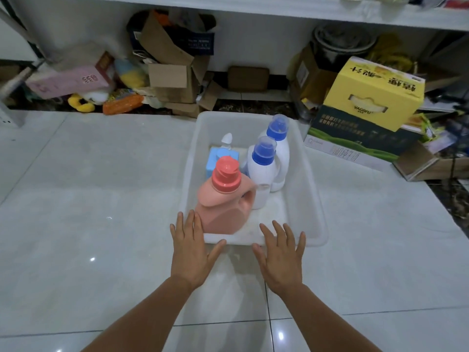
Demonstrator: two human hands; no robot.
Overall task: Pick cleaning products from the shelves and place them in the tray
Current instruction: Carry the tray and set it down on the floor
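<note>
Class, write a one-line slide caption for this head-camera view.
Open left hand and right hand at the tray rim; inside: pink bottle, blue bottle, two white bottles.

Tray [308,189] right edge & near-right corner lie free. Pink bottle [220,209], blue bottle [212,161] & white bottles [262,171] crowd left side & centre.

Centre: light-blue bottle [212,161] lower part hidden behind pink bottle [220,212]. Tray [316,224] near rim partly covered by left hand [190,252] and right hand [281,259]. Shelf [279,8] cut by top edge; clutter [172,62] beneath blurred.
</note>
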